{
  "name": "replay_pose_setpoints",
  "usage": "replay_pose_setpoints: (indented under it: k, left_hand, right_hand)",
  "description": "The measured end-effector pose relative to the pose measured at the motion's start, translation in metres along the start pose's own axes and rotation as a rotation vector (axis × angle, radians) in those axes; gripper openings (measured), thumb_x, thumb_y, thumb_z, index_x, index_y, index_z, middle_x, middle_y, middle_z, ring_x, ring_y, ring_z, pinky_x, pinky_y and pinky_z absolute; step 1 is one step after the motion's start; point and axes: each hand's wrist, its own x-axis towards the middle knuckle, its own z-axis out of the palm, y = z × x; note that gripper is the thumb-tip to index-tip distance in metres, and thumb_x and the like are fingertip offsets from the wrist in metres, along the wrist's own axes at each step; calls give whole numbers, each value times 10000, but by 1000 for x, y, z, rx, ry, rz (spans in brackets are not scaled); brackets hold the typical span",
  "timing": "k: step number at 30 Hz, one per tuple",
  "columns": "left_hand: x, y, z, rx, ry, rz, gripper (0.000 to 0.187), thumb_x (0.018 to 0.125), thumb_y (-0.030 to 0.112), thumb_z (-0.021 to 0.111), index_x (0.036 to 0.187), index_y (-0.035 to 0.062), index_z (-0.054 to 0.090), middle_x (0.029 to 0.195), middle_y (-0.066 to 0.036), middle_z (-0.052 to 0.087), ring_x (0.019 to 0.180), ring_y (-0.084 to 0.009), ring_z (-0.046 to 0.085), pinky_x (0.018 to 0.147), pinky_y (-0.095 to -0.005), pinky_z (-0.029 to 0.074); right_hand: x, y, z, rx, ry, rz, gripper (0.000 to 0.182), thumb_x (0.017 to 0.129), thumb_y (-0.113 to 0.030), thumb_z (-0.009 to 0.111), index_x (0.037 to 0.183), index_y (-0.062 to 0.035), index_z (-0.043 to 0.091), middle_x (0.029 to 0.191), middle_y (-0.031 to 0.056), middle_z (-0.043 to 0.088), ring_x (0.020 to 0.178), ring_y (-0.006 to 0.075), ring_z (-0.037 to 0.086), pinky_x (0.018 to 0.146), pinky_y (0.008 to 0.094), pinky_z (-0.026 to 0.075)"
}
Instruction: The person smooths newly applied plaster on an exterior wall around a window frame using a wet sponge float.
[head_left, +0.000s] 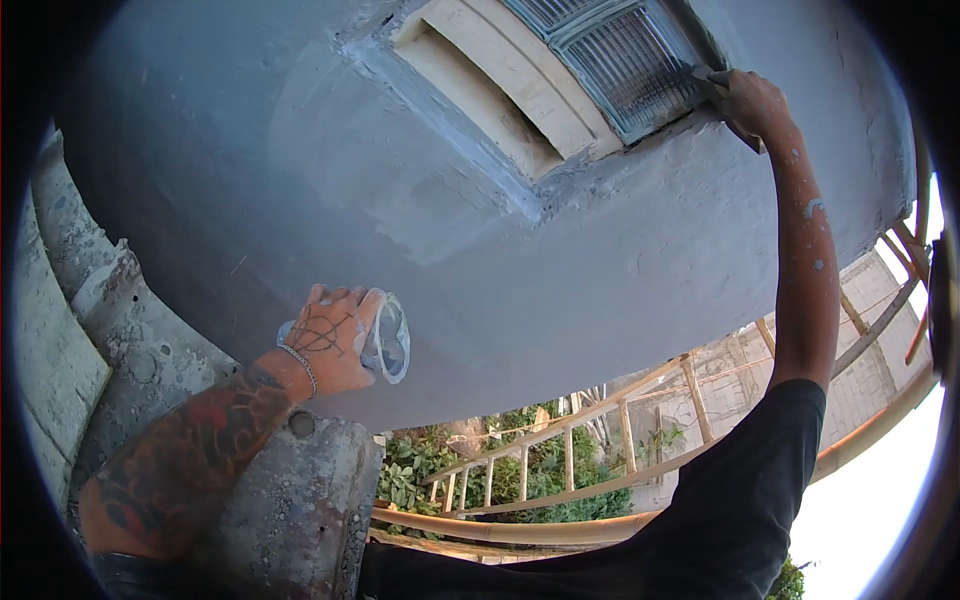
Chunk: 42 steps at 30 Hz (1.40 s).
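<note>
Holding smeared cup (pixel 393 345), contents unclear

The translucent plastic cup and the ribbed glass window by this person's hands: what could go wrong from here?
The translucent plastic cup is tipped sideways in the left hand, so anything loose inside might spill. The right hand holds a dark flat tool at the edge of the ribbed glass window; a slip could scratch the pane. Green leafy plants show below, so a dropped cup or tool might fall among them.
</note>
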Motion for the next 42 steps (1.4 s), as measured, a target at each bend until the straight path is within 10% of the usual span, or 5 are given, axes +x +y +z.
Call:
replay_pose_setpoints:
  k: [16, 31, 37, 42]
  left_hand:
    - [-3, -1, 3, 42, -9, 31, 750, 569, 280, 725, 1208, 15, 436, 1070, -165, 534, 1059, -303, 514, 933, -446, 326]
    - [1, 0, -2, 19, -102, -26, 808, 530, 292, 742, 1214, -1, 427, 1138, -207, 531, 1115, -337, 496, 987, -430, 301]
    - [-1, -1, 0, 45, -66, 5, 746, 580, 290, 714, 1213, 21, 427, 1105, -164, 524, 1089, -311, 504, 967, -461, 314]
    - [1, 0, -4, 22, -126, -21, 795, 533, 293, 737, 1206, -4, 434, 1130, -203, 529, 1100, -329, 498, 978, -433, 305]
  right_hand:
    - [6, -20, -6, -32, -66, 145, 219, 793, -154, 543, 941, -67, 679, 987, 141, 667, 921, 302, 641, 774, 408, 516]
    - [-77, -8, 65, 503, 398, 302, 448, 847, -260, 559, 1289, -250, 489, 1083, 111, 623, 944, 332, 611, 790, 432, 491]
    - [-102, -83, 72, 301, 268, -79, 428, 800, -176, 593, 1210, -294, 553, 994, 81, 626, 875, 278, 626, 708, 406, 513]
    - [-71, -59, 47, 223, 219, 27, 366, 807, -202, 587, 1170, -247, 584, 994, 93, 625, 902, 286, 620, 722, 400, 514]
